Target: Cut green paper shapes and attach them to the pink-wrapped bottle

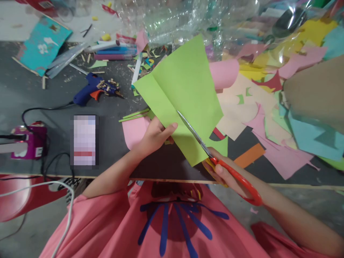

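Note:
A lime-green sheet of paper (188, 79) is held up over the near edge of the table, with a long line running down it from the upper left. My left hand (157, 136) pinches its lower left edge, thumb on top. In my right hand (223, 173) is a pair of scissors (236, 179) with red handles, and its blade lies along the line in the paper. The lower blade is hidden behind the sheet. Beside my left hand lies a pink rounded paper piece (133, 132) with thin green strips (135, 114) across its top.
A blue glue gun (90, 89), a phone (84, 141) and a purple box (29, 143) with cords are on the left. Markers (115, 52) and clear plastic (161, 21) lie at the back. Colored paper scraps (282, 154) cover the right, near an orange strip (249, 155).

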Demonstrator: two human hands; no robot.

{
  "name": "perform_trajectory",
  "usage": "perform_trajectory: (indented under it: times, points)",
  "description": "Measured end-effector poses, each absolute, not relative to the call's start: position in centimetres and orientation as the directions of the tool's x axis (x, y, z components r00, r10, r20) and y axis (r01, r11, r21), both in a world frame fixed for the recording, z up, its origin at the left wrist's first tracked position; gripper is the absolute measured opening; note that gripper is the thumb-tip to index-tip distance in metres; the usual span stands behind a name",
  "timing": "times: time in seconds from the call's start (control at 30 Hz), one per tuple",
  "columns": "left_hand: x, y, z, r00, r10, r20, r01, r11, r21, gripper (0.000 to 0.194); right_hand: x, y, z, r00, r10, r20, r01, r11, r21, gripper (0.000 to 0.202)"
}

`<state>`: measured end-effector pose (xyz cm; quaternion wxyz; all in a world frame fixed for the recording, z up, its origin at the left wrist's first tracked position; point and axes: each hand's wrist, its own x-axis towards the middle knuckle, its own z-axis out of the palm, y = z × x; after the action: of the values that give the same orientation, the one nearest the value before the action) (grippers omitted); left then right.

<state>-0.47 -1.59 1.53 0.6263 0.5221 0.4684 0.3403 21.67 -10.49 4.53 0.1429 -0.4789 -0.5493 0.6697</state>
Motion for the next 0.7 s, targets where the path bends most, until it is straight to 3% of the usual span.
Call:
perform_trajectory:
  times: [0.43, 0.7]
  points:
    - [-0.5, -1.5, 1.2, 0.308, 0.916, -0.255, 0.041, 0.255, 0.966, 0.026, 20.9, -10.6, 4.2, -0.432, 0.727, -0.534, 0.335, -0.420, -0.843, 0.056]
    - [-0.9, -1.4, -0.8, 0.147, 0.985, -0.086, 0.052, 0.079, 0.996, 0.038, 20.9, -10.7, 3.6, -0.434, 0.741, -0.512, 0.446, -0.317, -0.837, 0.060]
